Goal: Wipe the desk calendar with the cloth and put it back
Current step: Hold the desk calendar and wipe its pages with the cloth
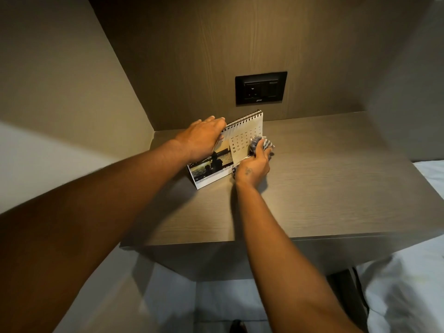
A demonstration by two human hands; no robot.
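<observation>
Hands work at a grey-brown wooden desk [312, 188]. Right hand [254, 168] grips a bunched checked cloth [260, 143] against the white spiral-bound tent calendar [237, 145]; left hand [204, 138], fingers curled, clamps its top-left edge. Hard wiping could fold it flat. It faces near-right, long axis running near-left to far-right, below a black wall socket [261, 87].

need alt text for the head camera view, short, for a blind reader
A person's left hand steadies the top of a spiral desk calendar standing on a wooden desk, while the right hand presses a bunched cloth against its date page. A black wall socket sits behind it.
</observation>
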